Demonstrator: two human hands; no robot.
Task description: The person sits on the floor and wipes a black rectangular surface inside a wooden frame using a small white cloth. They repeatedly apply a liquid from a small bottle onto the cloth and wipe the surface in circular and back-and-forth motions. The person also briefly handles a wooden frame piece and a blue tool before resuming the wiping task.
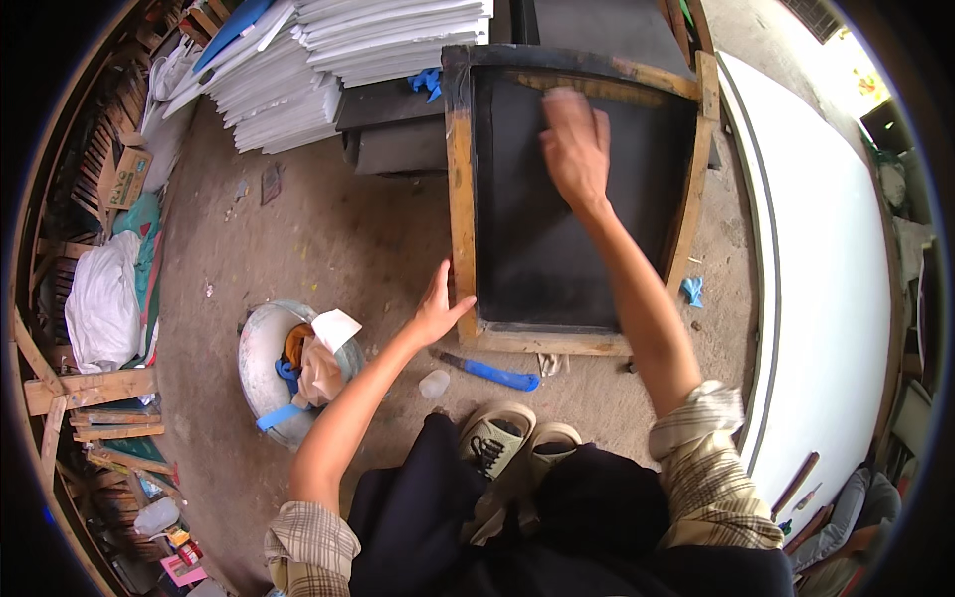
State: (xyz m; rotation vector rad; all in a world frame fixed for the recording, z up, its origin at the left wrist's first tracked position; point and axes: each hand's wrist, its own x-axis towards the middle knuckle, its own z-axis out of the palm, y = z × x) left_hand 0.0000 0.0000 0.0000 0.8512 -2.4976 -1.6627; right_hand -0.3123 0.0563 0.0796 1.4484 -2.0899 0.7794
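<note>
A wooden frame (463, 199) with a dark panel (537, 239) inside its bars lies tilted in front of me. My left hand (438, 310) grips the frame's left bar near its lower corner, with the thumb over the wood and some fingers hidden behind the edge. On the upper part of the dark panel is my right hand (577, 144), smeared by motion. Its fingers point toward the far bar, and whether anything lies under them is hidden. A faint hazy mark shows on the panel's surface left of the right forearm.
A bucket (261, 353) holding cloths and paper stands left of my knees. Near my shoes lie a blue-handled tool (497, 375) and a clear cup (435, 384). White sheets (388, 40) are stacked at the far left; a large white board (826, 279) leans along the right.
</note>
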